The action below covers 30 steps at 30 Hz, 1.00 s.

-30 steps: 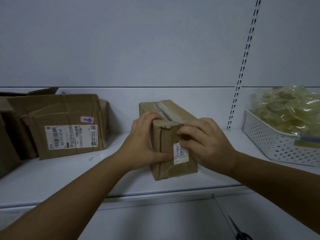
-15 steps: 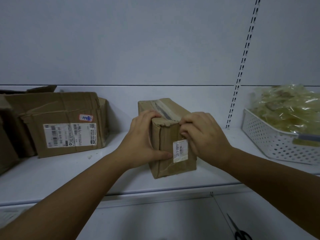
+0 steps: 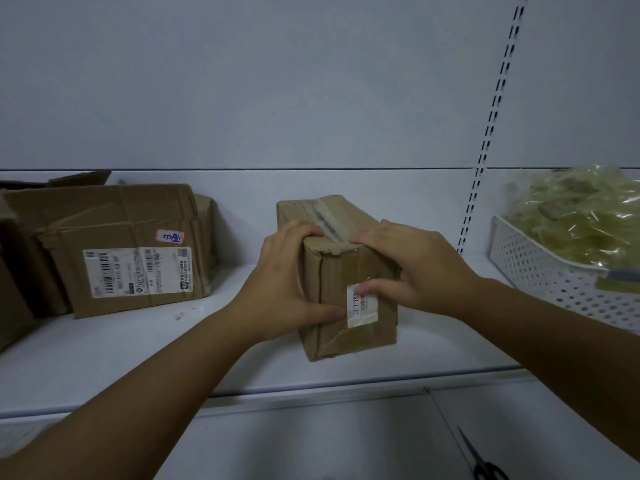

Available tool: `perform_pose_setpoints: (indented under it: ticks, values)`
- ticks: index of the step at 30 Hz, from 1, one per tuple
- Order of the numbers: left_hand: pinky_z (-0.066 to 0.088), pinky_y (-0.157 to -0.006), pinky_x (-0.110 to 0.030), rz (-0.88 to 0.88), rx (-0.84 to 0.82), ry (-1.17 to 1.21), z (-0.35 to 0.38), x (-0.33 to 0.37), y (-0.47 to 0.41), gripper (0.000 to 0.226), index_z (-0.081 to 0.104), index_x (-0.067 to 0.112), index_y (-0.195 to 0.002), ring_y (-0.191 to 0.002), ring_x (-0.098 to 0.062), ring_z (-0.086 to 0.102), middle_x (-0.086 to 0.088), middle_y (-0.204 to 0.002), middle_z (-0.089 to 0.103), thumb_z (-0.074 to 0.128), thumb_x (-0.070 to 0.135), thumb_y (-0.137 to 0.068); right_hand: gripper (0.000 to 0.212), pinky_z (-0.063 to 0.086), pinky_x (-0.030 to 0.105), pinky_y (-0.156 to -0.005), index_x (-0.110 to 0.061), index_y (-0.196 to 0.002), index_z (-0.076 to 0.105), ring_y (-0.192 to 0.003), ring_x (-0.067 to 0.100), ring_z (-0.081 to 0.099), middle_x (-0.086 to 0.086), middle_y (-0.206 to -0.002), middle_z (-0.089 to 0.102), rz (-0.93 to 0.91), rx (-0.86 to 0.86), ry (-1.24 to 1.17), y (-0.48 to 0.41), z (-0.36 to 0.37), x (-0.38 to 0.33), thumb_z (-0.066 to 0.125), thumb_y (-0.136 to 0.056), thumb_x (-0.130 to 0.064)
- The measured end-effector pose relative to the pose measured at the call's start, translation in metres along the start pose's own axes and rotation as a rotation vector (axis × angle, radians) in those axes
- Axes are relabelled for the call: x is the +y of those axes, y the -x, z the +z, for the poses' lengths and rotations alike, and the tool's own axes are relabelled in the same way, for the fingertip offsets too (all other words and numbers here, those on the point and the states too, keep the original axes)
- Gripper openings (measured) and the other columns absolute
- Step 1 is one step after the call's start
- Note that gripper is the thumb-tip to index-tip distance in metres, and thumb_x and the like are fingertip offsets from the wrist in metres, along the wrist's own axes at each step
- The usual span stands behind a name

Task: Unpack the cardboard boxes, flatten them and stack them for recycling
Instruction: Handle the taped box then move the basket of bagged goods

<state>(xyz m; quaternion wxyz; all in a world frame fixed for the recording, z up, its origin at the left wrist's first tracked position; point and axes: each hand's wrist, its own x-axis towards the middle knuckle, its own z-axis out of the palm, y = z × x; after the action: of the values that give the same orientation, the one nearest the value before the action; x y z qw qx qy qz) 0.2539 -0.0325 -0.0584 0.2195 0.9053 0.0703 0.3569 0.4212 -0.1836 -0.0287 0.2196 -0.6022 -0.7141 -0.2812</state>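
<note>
A small taped cardboard box (image 3: 360,334) with a white label stands on the white shelf (image 3: 138,358), its near end facing me. My left hand (image 3: 287,289) grips its left side, fingers over the top edge and thumb on the front face. My right hand (image 3: 412,268) holds the right side, fingertips on the taped top seam and thumb pressing the label. The box's right side is hidden behind my right hand.
A larger dented cardboard box (image 3: 117,247) with a shipping label lies at the left, more cardboard beside it. A white perforated basket (image 3: 547,282) of plastic-wrapped items stands at the right. Scissors (image 3: 481,462) lie on the lower surface at the bottom right.
My right hand's fingers have spread from the front top corner onto the top seam, and the thumb has dropped onto the label. The left hand and box have kept their place.
</note>
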Motion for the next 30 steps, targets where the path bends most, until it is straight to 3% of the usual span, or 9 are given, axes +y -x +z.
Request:
perform_pose_setpoints:
  ticks: [8,13,16,18,19,21,23,26,30]
  values:
    - [0.037,-0.1,-0.033,0.018,-0.007,0.043,-0.001,-0.003,-0.001,0.097,0.032,0.036,-0.128,-0.124,-0.011,0.034,0.014,-0.135,0.031,0.082,0.051,-0.047,0.049,0.045,0.039,-0.101,-0.012,-0.116,0.063,-0.103,0.018,0.064,0.002,-0.11,0.069,0.046,0.061,-0.013,0.0,0.005,-0.005,0.066,-0.079,-0.043]
    - [0.024,-0.104,-0.009,-0.015,-0.162,0.158,-0.013,-0.007,-0.002,0.111,0.017,0.044,-0.14,-0.133,0.008,0.022,0.03,-0.146,0.015,0.084,0.05,-0.051,0.028,0.046,0.02,-0.095,-0.016,-0.106,0.069,-0.106,0.001,0.058,-0.009,-0.112,0.064,0.303,0.178,-0.469,-0.015,-0.011,0.005,0.05,-0.091,-0.03]
    - [0.023,-0.106,-0.009,-0.068,-0.255,0.186,-0.021,-0.007,-0.005,0.121,0.002,0.048,-0.143,-0.135,0.008,0.018,0.032,-0.148,0.009,0.083,0.048,-0.053,0.026,0.03,0.01,-0.103,-0.017,-0.113,0.065,-0.124,0.0,0.042,-0.009,-0.132,0.049,0.392,0.016,-0.625,-0.029,-0.009,0.008,0.045,-0.097,-0.017]
    - [0.02,-0.107,-0.011,-0.115,-0.194,0.097,-0.024,-0.005,-0.001,0.123,-0.003,0.049,-0.143,-0.136,0.006,0.016,0.025,-0.151,0.01,0.084,0.042,-0.056,0.029,0.027,0.014,-0.106,-0.02,-0.118,0.063,-0.129,0.001,0.038,-0.01,-0.138,0.045,0.454,-0.1,-0.678,-0.034,0.0,0.007,0.043,-0.098,-0.018]
    - [0.02,-0.108,-0.016,-0.108,-0.09,0.011,-0.022,-0.003,0.004,0.117,0.003,0.047,-0.143,-0.136,0.004,0.015,0.021,-0.151,0.012,0.084,0.039,-0.059,0.03,0.028,0.018,-0.107,-0.022,-0.119,0.063,-0.128,0.003,0.039,-0.009,-0.139,0.047,0.483,-0.111,-0.67,-0.035,0.005,0.006,0.042,-0.098,-0.02]
    - [0.027,-0.106,-0.025,0.001,0.187,-0.189,-0.016,-0.001,0.018,0.09,0.031,0.033,-0.139,-0.132,-0.004,0.027,0.009,-0.144,0.032,0.081,0.037,-0.065,0.031,0.03,0.023,-0.104,-0.025,-0.115,0.065,-0.125,0.007,0.044,-0.006,-0.135,0.053,0.511,-0.061,-0.631,-0.035,0.012,0.005,0.04,-0.098,-0.02]
    - [0.042,-0.09,-0.029,0.182,0.39,-0.345,-0.005,0.002,0.028,0.052,0.061,0.013,-0.117,-0.111,-0.013,0.044,-0.006,-0.117,0.056,0.075,0.035,-0.072,0.032,0.031,0.02,-0.1,-0.025,-0.112,0.067,-0.121,0.007,0.046,-0.007,-0.129,0.057,0.519,0.002,-0.635,-0.036,0.017,0.004,0.039,-0.098,-0.018]
    - [0.045,-0.068,-0.031,0.318,0.432,-0.423,0.011,0.006,0.03,0.026,0.072,0.007,-0.093,-0.087,-0.017,0.048,-0.011,-0.089,0.062,0.069,0.029,-0.079,0.032,0.031,0.007,-0.091,-0.024,-0.108,0.068,-0.114,0.005,0.049,-0.011,-0.118,0.061,0.538,0.073,-0.688,-0.036,0.022,0.003,0.04,-0.097,-0.014]
    - [0.044,-0.064,-0.03,0.317,0.418,-0.376,0.019,0.011,0.023,0.022,0.073,0.007,-0.092,-0.077,-0.017,0.05,-0.008,-0.08,0.066,0.067,0.025,-0.081,0.035,0.036,0.019,-0.096,-0.024,-0.104,0.068,-0.114,0.008,0.051,-0.005,-0.118,0.062,0.57,0.157,-0.798,-0.036,0.027,0.001,0.039,-0.095,-0.008]
